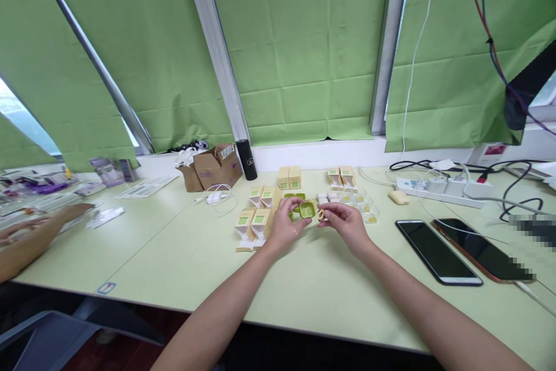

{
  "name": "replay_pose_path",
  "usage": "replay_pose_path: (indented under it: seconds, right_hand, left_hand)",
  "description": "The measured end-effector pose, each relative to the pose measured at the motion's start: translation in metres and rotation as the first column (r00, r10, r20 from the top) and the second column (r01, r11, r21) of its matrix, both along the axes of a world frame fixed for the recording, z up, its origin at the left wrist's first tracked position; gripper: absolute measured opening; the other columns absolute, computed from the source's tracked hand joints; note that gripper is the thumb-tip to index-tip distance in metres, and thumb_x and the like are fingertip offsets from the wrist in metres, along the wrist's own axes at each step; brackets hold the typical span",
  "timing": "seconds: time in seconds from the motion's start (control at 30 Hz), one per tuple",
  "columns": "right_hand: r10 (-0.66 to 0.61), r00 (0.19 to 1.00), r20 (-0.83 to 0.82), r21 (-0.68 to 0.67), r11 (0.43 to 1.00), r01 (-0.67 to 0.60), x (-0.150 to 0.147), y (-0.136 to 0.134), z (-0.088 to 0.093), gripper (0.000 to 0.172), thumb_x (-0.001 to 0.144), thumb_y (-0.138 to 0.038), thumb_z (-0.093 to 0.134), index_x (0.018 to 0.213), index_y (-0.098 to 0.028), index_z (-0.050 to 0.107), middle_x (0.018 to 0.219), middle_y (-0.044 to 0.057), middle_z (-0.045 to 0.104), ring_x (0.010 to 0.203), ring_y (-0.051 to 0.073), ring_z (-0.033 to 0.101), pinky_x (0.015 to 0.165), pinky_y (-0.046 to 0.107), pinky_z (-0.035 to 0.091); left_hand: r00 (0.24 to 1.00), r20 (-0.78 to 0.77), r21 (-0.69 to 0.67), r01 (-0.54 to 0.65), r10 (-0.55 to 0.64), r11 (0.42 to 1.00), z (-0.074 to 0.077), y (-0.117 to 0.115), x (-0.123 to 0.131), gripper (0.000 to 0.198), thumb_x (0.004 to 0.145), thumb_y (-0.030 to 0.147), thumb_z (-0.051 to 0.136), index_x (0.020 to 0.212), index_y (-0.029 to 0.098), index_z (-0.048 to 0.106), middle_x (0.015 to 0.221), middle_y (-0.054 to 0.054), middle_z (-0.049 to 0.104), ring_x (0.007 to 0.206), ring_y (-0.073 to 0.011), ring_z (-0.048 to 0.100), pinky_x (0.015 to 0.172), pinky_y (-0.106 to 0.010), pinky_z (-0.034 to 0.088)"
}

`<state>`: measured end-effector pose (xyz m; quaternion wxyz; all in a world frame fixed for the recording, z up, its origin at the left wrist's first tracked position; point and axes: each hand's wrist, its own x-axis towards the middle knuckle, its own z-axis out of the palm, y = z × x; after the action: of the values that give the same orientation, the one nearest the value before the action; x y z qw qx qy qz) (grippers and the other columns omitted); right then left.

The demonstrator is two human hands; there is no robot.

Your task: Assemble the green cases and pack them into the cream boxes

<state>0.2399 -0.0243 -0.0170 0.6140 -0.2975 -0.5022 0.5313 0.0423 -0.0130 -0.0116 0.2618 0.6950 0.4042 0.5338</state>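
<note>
My left hand (284, 225) is closed on a small olive-green square case (307, 209), whose hollow side faces me. Between the fingertips of my right hand (350, 225) is a small yellow ring-shaped clip (321, 215), just right of the case. Whether the clip is joined to the case, I cannot tell. More green pieces (296, 197) show behind my left fingers, partly hidden. Open kraft-paper boxes (245, 219) with green squares stand left of my left hand. Clear plastic shells (369, 212) with yellow spots lie beyond my right hand, beside small white pieces (332, 198).
Further kraft boxes (289, 177) stand behind. A brown carton (216, 167), a black bottle (247, 160) and a white cable (214, 197) are at back left. Two phones (438, 251), a beige case (398, 197) and a power strip (447, 190) lie right. Another person's arm (39, 235) rests far left.
</note>
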Motion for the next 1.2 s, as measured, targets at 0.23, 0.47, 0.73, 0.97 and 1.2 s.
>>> replay_pose_path:
  seconds: [0.23,0.47,0.73,0.97,1.2]
  right_hand:
    - [-0.024,0.994,-0.104,-0.101,0.995,0.013,0.003,0.001,0.001,0.045,0.065,-0.055,0.097,0.084,-0.018,0.081,0.074,0.002,0.071,0.068,0.015,0.066,0.063,0.031,0.063]
    - [-0.091,0.99,-0.105,-0.186,0.98,0.07,0.012,0.007,0.0,0.053,0.061,-0.062,0.097,0.07,-0.018,0.068,0.064,-0.002,0.061,0.053,0.011,0.054,0.047,0.023,0.047]
    - [-0.066,0.991,-0.116,-0.199,0.979,0.042,0.011,0.006,-0.001,0.055,0.061,-0.061,0.097,0.079,-0.019,0.067,0.068,-0.002,0.066,0.053,0.011,0.059,0.047,0.023,0.05]
    - [-0.059,0.997,-0.044,-0.039,0.998,0.057,0.004,0.002,0.0,0.052,0.062,-0.053,0.098,0.093,-0.021,0.072,0.077,0.001,0.072,0.068,0.018,0.071,0.061,0.033,0.064]
    - [-0.122,0.991,0.051,0.071,0.99,0.118,-0.001,-0.002,0.0,0.048,0.066,-0.054,0.095,0.089,-0.021,0.07,0.074,0.0,0.067,0.066,0.018,0.066,0.055,0.031,0.06]
  left_hand:
    - [0.998,-0.057,0.026,0.019,-0.017,0.999,-0.002,-0.002,0.001,0.045,0.075,0.013,0.086,0.116,0.023,0.069,0.124,-0.008,0.065,0.122,-0.0262,0.068,0.117,-0.051,0.051]
    - [0.997,-0.062,0.008,0.038,-0.037,0.999,-0.001,-0.004,0.003,0.046,0.075,0.012,0.087,0.115,0.023,0.07,0.122,-0.008,0.065,0.12,-0.0258,0.068,0.116,-0.051,0.052]
    - [0.997,-0.067,-0.011,0.047,-0.048,0.999,0.0,-0.005,0.003,0.045,0.076,0.013,0.088,0.116,0.023,0.07,0.123,-0.009,0.064,0.121,-0.0272,0.069,0.115,-0.051,0.053]
    - [0.996,-0.077,-0.002,0.04,-0.04,0.999,-0.003,-0.004,0.002,0.046,0.078,0.019,0.088,0.119,0.023,0.068,0.124,-0.008,0.064,0.12,-0.0263,0.07,0.111,-0.048,0.056]
    - [0.994,-0.104,0.037,0.041,-0.037,0.998,0.0,-0.006,0.002,0.046,0.078,0.017,0.089,0.118,0.024,0.07,0.121,-0.008,0.065,0.118,-0.026,0.068,0.111,-0.048,0.055]
